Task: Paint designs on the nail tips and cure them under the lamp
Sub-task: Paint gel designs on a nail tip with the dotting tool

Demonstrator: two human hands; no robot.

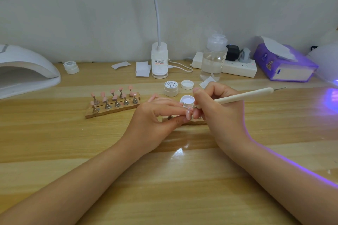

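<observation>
My left hand [157,115] pinches a pink nail tip [188,114] on its small metal stand, just above a wooden holder strip [193,121] on the table. My right hand [217,109] grips a white dotting pen [243,95] like a pencil, its fine point touching the nail tip. An open pot of pale gel [187,101] stands right behind the two hands. Two more wooden strips [111,108] with several pink nail tips on stands lie to the left. A white curing lamp [25,71] sits at the far left.
A closed white pot [171,88] and a loose lid [187,84] stand behind the open pot. Further back are a desk lamp base [159,62], a clear pump bottle [213,60], a power strip [237,68] and a purple tissue box [285,64]. Violet light glows at the right edge.
</observation>
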